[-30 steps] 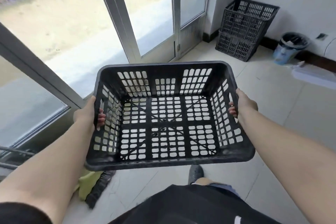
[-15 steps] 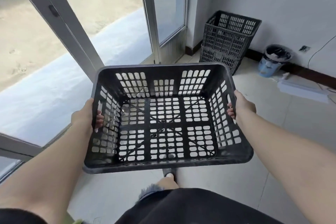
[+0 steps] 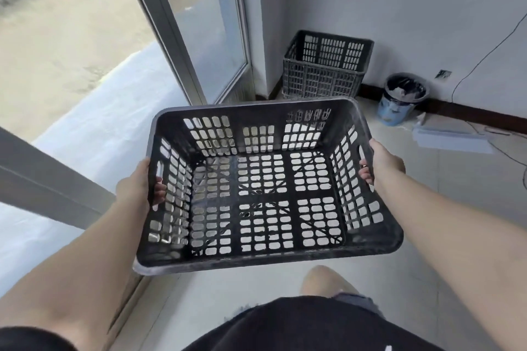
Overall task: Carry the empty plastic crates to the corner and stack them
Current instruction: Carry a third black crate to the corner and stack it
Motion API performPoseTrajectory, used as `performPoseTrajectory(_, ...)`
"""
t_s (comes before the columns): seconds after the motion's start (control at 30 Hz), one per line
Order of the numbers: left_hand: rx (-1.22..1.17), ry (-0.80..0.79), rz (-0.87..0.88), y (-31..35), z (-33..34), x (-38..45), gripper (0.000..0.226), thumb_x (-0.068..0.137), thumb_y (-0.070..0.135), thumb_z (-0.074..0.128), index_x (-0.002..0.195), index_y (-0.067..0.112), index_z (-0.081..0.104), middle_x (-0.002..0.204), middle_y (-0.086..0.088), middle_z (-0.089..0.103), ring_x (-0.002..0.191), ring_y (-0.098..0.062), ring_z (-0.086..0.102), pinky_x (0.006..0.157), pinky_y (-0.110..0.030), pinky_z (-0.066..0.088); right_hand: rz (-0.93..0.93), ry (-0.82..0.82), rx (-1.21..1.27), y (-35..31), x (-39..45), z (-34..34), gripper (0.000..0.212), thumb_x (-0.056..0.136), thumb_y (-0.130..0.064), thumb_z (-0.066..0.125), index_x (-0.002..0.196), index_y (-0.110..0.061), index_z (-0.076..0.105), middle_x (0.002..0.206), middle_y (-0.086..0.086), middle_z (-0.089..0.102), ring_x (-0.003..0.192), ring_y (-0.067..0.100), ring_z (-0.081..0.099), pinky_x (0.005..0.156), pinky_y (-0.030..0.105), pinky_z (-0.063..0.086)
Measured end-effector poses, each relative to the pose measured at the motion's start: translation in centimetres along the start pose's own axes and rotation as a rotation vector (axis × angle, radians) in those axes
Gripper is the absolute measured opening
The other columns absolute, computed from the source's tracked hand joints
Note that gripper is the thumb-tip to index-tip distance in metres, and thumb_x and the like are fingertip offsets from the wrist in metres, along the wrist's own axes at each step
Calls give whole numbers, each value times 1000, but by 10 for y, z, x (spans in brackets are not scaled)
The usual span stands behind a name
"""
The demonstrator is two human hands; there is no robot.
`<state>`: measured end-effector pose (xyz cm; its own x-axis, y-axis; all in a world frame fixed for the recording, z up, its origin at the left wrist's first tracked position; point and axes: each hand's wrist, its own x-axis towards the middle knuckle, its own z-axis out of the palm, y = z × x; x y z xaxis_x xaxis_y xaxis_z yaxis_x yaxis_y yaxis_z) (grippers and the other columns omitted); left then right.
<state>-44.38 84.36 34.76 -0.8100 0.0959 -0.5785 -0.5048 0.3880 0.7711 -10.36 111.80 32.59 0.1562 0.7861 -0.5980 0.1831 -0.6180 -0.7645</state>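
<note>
A person holds a black plastic crate (image 3: 268,188) out in front of the body, above the pale tiled floor (image 3: 445,208). The crate is rectangular and empty, with a thick rounded rim, walls and base pierced by grids of small rounded slots, and diagonal ribs showing under the base panels. Its rim looks dusty and grey along the near edge. The left hand (image 3: 137,185) grips the left wall, palm outside and fingers (image 3: 158,189) curled in through the handle slot. The right hand (image 3: 382,161) grips the right wall in the same way, its fingers (image 3: 365,172) hooked through the slot there. The crate sits roughly level, tipped slightly away from the person.

In the corner ahead, against the white wall (image 3: 399,3) and beside the glass door (image 3: 199,23), stand the stacked crates (image 3: 325,65), dark, slotted and of the same kind, one nested over another. Just to their right is a blue bin (image 3: 400,98) lined with a dark bag, and further right a flat white box (image 3: 453,139) lies on the floor with thin cables near it.
</note>
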Motion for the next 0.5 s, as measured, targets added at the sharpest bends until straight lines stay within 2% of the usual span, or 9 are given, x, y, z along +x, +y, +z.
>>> performPoseTrajectory(0.13, 33, -7, 49, 52, 66, 31, 46, 80, 45, 61, 71, 0, 56, 54, -14, 52, 23, -18, 43, 33, -20, 43, 11, 36, 12, -43, 50, 29, 48, 80, -50, 61, 69, -4, 62, 61, 6, 61, 42, 18, 47, 41, 27, 34)
performPoseTrajectory(0.27, 41, 14, 103, 98, 131, 59, 46, 83, 43, 61, 82, -4, 58, 63, -16, 55, 24, -16, 46, 32, -20, 45, 21, 38, 59, -92, 107, 57, 41, 84, -47, 62, 75, -7, 58, 66, 2, 62, 41, 15, 47, 37, 20, 33)
performPoseTrajectory(0.33, 38, 23, 113, 120, 161, 70, 45, 85, 41, 61, 85, -4, 58, 65, -17, 55, 23, -15, 46, 32, -19, 45, 34, 36, 80, -117, 133, 68, 41, 84, -47, 62, 78, -6, 58, 68, 2, 63, 41, 16, 46, 38, 21, 34)
performPoseTrajectory(0.43, 40, 18, 124, 155, 207, 85, 44, 85, 40, 61, 88, -4, 58, 63, -16, 54, 21, -14, 44, 30, -17, 43, 51, 47, 97, -153, 168, 83, 43, 86, -46, 62, 71, -8, 53, 68, 2, 62, 42, 17, 46, 41, 24, 34)
performPoseTrajectory(0.5, 55, 9, 128, 177, 235, 97, 46, 84, 42, 63, 80, -4, 58, 63, -16, 55, 22, -14, 45, 30, -18, 44, 64, 61, 103, -177, 192, 93, 44, 86, -48, 62, 69, -8, 52, 67, 2, 62, 42, 16, 46, 42, 24, 35)
